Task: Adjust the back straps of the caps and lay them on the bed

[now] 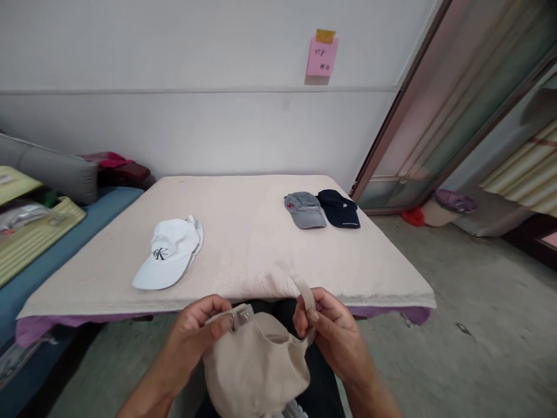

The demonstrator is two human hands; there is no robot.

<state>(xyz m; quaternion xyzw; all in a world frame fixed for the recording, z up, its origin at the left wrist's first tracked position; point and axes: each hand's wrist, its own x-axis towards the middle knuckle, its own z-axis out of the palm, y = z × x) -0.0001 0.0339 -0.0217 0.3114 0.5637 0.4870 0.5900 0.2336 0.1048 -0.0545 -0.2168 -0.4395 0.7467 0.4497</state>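
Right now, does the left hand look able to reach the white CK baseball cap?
Probably yes: nothing visible stands between the left hand and the white CK baseball cap, but the fingers would first need to release the beige baseball cap.

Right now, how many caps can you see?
4 plainly visible: white cap at left on the table, grey cap and navy cap side by side at right, beige cap held by left hand and right hand. Another may be hidden beneath the white one.
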